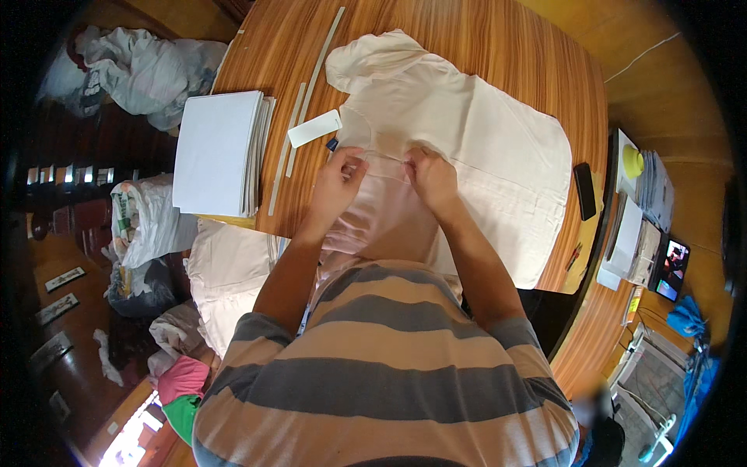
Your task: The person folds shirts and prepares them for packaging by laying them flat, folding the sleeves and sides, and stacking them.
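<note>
A pale cream shirt (498, 148) is spread over the wood-grain table, one part reaching toward the far edge and its near part hanging down against my body. My left hand (339, 185) is closed, its thumb and fingers pinching the shirt's edge. A short way to the right, my right hand (433, 180) also pinches the cloth between thumb and fingertips. A seam or folded edge runs between the two hands. Beyond my left hand lie a white card tag (314, 128) and a small dark blue label (332, 145).
Left of the shirt are a stack of white sheets (216, 152) and long thin rulers or strips (317, 66). A black phone (584, 191) and small scissors-like tool (574, 255) lie at the right edge. Plastic bags (148, 70) crowd the far left. A lit phone (672, 268) stands farther right.
</note>
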The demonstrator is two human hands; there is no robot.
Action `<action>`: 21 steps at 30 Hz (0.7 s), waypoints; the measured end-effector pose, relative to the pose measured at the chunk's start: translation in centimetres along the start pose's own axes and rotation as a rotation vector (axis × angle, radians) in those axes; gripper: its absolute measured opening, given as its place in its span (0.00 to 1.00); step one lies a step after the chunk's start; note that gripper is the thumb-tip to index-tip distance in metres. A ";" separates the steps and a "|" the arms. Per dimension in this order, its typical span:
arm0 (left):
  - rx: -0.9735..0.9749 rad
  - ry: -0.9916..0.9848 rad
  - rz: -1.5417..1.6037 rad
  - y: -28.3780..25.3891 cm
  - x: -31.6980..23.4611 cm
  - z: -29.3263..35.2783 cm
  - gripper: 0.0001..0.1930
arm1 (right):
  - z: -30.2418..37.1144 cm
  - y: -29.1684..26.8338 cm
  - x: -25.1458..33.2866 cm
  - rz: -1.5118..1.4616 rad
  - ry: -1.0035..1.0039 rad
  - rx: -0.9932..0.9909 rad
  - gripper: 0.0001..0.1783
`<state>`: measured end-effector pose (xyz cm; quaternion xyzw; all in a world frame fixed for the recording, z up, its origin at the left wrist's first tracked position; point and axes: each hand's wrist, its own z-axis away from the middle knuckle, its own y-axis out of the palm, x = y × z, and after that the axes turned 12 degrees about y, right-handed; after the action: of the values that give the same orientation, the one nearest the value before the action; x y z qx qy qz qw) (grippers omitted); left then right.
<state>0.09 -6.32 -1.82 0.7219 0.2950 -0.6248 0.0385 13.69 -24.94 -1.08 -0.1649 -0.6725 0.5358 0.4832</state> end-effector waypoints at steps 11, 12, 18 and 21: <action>0.098 -0.080 0.128 0.6 2.7 -2.9 0.15 | -1.4 -1.4 -1.8 0.051 -0.222 0.068 0.11; 0.112 -0.009 0.095 1.0 2.9 -3.1 0.16 | -1.5 -1.2 -2.1 0.048 -0.219 0.082 0.11; 0.201 0.013 -0.045 1.3 2.7 -4.3 0.21 | -1.2 -2.2 -2.4 0.019 -0.216 0.084 0.12; 0.280 -0.384 0.208 1.6 0.4 -5.4 0.26 | -1.1 -2.7 -2.8 -0.047 -0.220 0.082 0.12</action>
<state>5.58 -5.25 -1.53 0.6149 0.1169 -0.7778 0.0576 16.74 -27.36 -0.08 -0.0693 -0.7027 0.5663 0.4251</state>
